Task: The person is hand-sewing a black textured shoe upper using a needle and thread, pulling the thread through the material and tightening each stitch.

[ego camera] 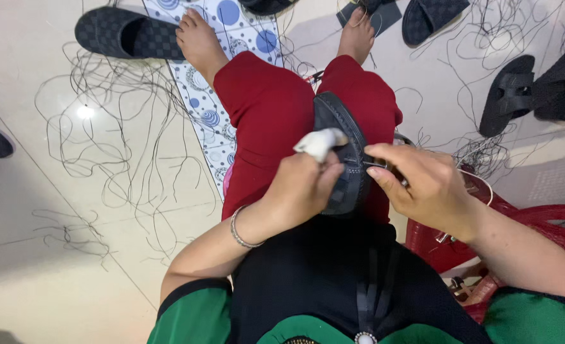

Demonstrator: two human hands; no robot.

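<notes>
Both hands meet over the lap: the left hand (pixel 301 188), one finger wrapped in white cloth, is closed around the dark shoe (pixel 341 153) lying on the red-trousered knees, while the right hand (pixel 422 181) pinches a small tool against its edge. Beyond them, loose black threads (pixel 123 134) and dark sandals (pixel 129 35) litter the pale floor (pixel 40 255).

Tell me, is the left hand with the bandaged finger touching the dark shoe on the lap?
Touching. The head view shows the left hand wrapped over the dark shoe, its fingers pressed against the edge with no gap.
</notes>
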